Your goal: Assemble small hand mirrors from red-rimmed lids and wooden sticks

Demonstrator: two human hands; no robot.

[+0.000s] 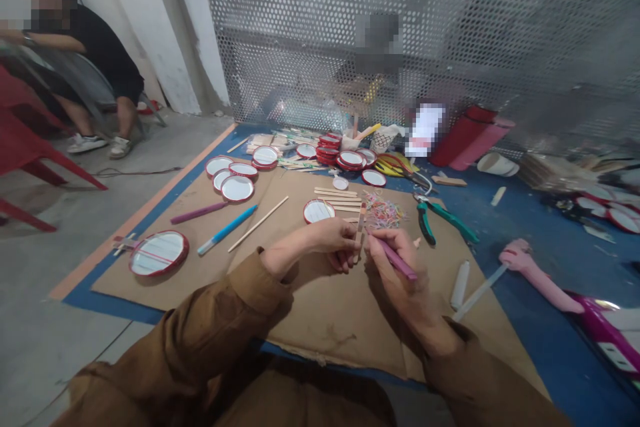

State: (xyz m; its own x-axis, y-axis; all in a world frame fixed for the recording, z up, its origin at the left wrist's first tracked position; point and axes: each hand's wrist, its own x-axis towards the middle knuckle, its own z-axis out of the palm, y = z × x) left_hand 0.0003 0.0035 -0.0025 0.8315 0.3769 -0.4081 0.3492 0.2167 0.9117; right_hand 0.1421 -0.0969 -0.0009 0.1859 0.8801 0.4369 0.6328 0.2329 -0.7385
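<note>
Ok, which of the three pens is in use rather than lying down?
The purple pen gripped in the right hand. The blue pen and the darker purple one both lie on the cardboard, off to the left.

Blue table [537,320] bears brown cardboard [320,320] and a pink-purple glue gun [595,327].

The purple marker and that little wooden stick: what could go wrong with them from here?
The purple marker in the right hand points at the wooden stick, close to the left hand's fingertips, so a slip might ink the skin. The loose coloured bands lie just beyond both hands; a knuckle or the stick's far end could scatter them.
</note>
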